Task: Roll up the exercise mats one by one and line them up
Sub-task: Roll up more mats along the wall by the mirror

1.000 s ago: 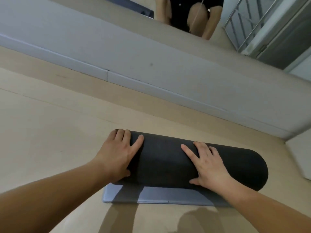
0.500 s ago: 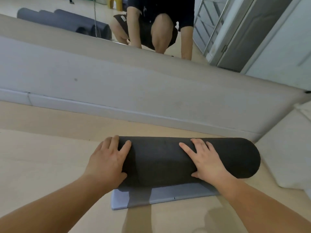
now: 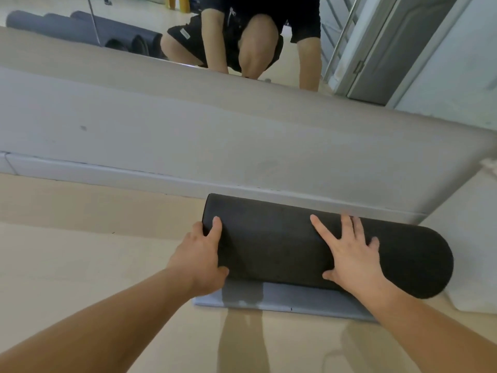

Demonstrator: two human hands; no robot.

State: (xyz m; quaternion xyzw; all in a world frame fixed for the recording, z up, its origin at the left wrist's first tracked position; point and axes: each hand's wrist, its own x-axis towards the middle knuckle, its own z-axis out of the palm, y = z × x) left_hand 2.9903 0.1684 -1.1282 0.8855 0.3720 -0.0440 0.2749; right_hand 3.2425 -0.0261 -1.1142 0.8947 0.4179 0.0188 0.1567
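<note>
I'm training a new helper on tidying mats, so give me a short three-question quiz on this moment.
1. True or false: the dark mat is rolled up completely, with no flat part left.
2. Multiple choice: the right hand is A) off the mat, B) flat on the roll with its fingers spread, C) curled into a fist.
3. Fill in: in the mirror, upper left, the other mats lie already ____.

Key: 1 false, a grey-blue strip lies flat in front of the roll; 2 B; 3 rolled.
</note>
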